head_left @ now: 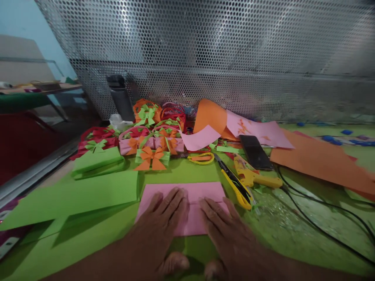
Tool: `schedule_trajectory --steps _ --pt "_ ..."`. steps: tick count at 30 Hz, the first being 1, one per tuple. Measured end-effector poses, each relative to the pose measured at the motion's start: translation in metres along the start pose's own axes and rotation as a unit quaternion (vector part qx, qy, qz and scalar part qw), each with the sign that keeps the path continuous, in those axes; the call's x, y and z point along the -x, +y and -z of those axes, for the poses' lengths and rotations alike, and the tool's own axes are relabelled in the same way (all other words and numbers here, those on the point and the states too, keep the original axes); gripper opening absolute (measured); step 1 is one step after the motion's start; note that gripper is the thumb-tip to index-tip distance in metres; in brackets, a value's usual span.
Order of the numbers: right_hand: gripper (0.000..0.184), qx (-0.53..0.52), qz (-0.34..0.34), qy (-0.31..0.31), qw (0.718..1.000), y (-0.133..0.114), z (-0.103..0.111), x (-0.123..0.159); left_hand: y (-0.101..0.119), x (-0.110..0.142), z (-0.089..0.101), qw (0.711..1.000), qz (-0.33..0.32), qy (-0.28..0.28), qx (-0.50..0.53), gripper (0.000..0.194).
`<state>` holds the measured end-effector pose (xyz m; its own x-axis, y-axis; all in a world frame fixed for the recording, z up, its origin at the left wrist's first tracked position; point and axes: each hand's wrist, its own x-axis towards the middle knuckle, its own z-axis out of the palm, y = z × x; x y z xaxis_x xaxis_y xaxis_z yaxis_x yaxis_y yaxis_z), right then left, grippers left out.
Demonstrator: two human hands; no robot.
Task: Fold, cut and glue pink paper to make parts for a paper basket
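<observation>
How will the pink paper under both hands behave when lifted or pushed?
The pink paper is likely light, being thin and flat. It may spring open along the edge crossing it once the left hand and right hand lift. Pushed, it might slide, lying flat on the green surface.

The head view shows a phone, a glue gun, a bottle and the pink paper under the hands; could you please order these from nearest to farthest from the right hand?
From the right hand:
1. Pink paper: directly under it.
2. Glue gun: ahead, to the right.
3. Phone: beyond the glue gun.
4. Bottle: far back, on the left.
</observation>
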<state>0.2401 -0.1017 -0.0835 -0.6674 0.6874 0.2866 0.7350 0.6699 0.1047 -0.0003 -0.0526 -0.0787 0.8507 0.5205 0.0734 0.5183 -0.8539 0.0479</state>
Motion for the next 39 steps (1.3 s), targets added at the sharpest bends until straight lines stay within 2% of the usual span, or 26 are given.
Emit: schedule_trajectory --steps 5,8,10,12,18,21,25,28,32,35,39 --pt "0.065 -0.052 -0.045 -0.045 0.997 -0.010 0.009 -0.017 0.000 0.000 -0.008 1.000 -0.001 0.017 -0.023 0.101" --pt "0.069 -0.106 -0.091 -0.119 0.983 -0.014 0.018 -0.032 -0.002 0.000 -0.015 0.999 -0.006 0.034 -0.041 0.099" --pt "0.072 -0.133 -0.117 -0.171 0.969 -0.015 0.024 -0.042 -0.003 -0.001 -0.015 0.999 0.006 0.028 -0.036 0.101" --pt "0.072 -0.139 -0.118 -0.195 0.964 -0.016 0.028 -0.049 -0.002 -0.002 -0.011 1.000 0.015 0.015 -0.020 0.103" --pt "0.073 -0.109 -0.090 -0.140 0.980 -0.012 0.018 -0.039 0.005 -0.003 0.004 1.000 0.022 -0.005 -0.005 0.103" --pt "0.077 -0.089 -0.071 -0.116 0.987 -0.007 0.009 -0.028 0.003 0.000 0.003 1.000 0.014 -0.007 -0.013 0.103" --pt "0.077 -0.061 -0.066 -0.090 0.992 -0.002 0.005 -0.019 -0.006 0.010 -0.003 0.999 0.022 0.019 -0.038 0.108" --pt "0.075 -0.064 -0.067 -0.095 0.991 0.001 0.007 -0.017 -0.015 0.022 -0.007 0.997 0.037 0.040 -0.050 0.109" --pt "0.079 -0.054 -0.062 -0.117 0.990 0.003 0.011 -0.018 -0.025 0.037 -0.005 0.994 0.073 0.037 -0.076 0.109" --pt "0.079 -0.044 -0.064 -0.127 0.989 0.003 0.014 -0.025 -0.021 0.030 0.006 0.992 0.089 0.017 -0.086 0.104" --pt "0.069 -0.029 -0.070 -0.102 0.992 0.003 0.018 -0.045 -0.008 0.002 0.022 0.993 0.099 -0.026 -0.059 0.106"
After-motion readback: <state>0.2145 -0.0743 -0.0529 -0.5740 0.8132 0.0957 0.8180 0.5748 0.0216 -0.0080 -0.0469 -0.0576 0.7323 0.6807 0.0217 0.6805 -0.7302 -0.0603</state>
